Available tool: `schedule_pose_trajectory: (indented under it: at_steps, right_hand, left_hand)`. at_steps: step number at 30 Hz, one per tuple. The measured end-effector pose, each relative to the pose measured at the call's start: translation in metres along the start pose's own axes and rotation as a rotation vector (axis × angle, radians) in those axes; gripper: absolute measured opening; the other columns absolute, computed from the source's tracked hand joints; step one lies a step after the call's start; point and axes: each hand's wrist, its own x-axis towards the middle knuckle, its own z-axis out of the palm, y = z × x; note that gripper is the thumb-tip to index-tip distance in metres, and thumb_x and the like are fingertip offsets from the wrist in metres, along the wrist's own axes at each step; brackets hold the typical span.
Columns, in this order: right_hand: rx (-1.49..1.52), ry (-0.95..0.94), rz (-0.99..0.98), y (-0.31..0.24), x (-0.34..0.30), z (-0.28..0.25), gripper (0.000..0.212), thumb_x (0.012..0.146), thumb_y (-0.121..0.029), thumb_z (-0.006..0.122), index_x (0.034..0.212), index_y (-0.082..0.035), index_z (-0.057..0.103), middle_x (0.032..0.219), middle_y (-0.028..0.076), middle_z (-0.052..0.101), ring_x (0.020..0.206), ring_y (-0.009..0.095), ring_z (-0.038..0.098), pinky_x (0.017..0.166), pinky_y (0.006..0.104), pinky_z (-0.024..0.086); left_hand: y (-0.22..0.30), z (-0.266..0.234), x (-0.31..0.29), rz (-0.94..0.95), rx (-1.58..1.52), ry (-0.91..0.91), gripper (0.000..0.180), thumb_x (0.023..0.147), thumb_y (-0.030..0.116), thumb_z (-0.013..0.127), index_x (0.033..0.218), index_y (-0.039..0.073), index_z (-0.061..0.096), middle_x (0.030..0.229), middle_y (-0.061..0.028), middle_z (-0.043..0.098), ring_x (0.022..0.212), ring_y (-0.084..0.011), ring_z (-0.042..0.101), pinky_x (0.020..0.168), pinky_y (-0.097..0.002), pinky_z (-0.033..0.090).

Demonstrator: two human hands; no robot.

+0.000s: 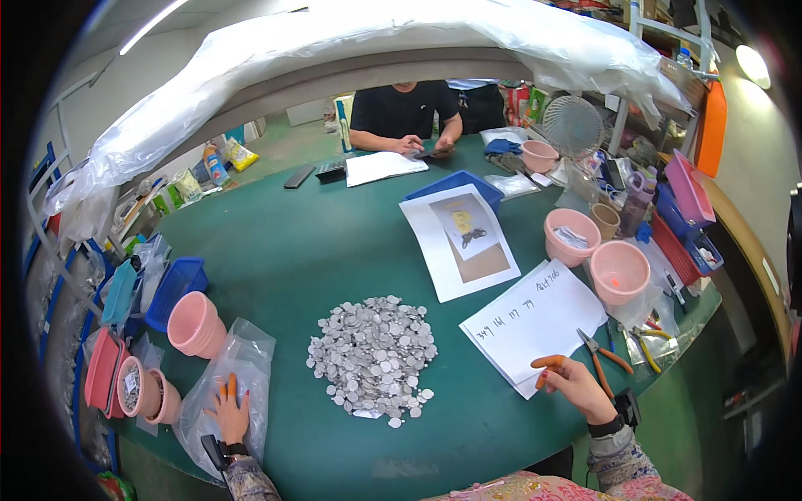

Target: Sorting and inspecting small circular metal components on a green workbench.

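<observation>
My left hand (227, 415) lies flat with fingers spread on a transparent plastic bag (251, 355) at the table's left side. Over the lower edge of a white paper sheet (543, 321) with handwriting, my right hand (576, 388) hovers, thumb and forefinger apart, nothing visible between them. Orange finger covers show on both hands. Between the hands sits a heap of small, flat, silvery round discs (372, 355), with a whitish scrap under its near edge. Orange-handled pliers (597, 363) lie just beyond the right hand.
Pink pots (196, 324) and a blue bin (177, 292) stand at left. More pink pots (620, 271) stand at right, near yellow-handled pliers (647, 355). A printed photo sheet (461, 242) leans on a blue tray (468, 179). Across the green table (276, 242) sits another person (405, 117).
</observation>
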Motion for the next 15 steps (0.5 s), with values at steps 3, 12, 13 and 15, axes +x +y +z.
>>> schedule_pose_trajectory:
  at_steps: [3,12,13,15]
  right_hand:
    - [-0.061,0.006,-0.038,-0.006,0.004,0.009,0.028,0.095,-0.008,0.053,0.122,0.001,0.059,0.094,0.006,0.068,0.078,0.009,0.059,0.072,0.0223,0.047]
    - [-0.435,-0.080,-0.362,-0.051,0.001,-0.002,0.029,0.090,-0.015,0.063,0.118,-0.006,0.064,0.088,0.007,0.070,0.081,0.015,0.066,0.075,0.0267,0.051]
    - [-0.477,0.005,-0.331,-0.065,-0.007,-0.023,0.028,0.090,-0.013,0.063,0.116,-0.005,0.065,0.089,0.008,0.070,0.083,0.015,0.066,0.075,0.0269,0.051]
    - [-0.434,0.225,-0.261,-0.087,-0.031,-0.081,0.027,0.086,-0.005,0.061,0.113,-0.002,0.065,0.090,0.007,0.069,0.086,0.013,0.066,0.076,0.0281,0.052]
  left_hand:
    - [0.007,-0.008,0.001,0.006,-0.060,0.036,0.061,0.091,0.029,0.059,0.147,0.019,0.036,0.153,-0.0120,0.032,0.138,-0.0406,0.030,0.105,-0.0747,0.008]
    - [-0.011,-0.078,-0.048,0.213,-0.409,0.410,0.041,0.086,0.004,0.065,0.125,-0.003,0.057,0.125,-0.0198,0.060,0.119,-0.0343,0.055,0.103,-0.0382,0.039]
    - [-0.036,-0.097,-0.056,0.169,-0.393,0.490,0.040,0.088,0.006,0.063,0.126,-0.003,0.056,0.126,-0.0191,0.060,0.118,-0.0320,0.055,0.103,-0.0380,0.038]
    - [-0.084,-0.142,-0.085,-0.011,-0.462,0.791,0.036,0.095,0.010,0.056,0.128,-0.004,0.056,0.125,-0.0177,0.061,0.116,-0.0268,0.056,0.102,-0.0368,0.039]
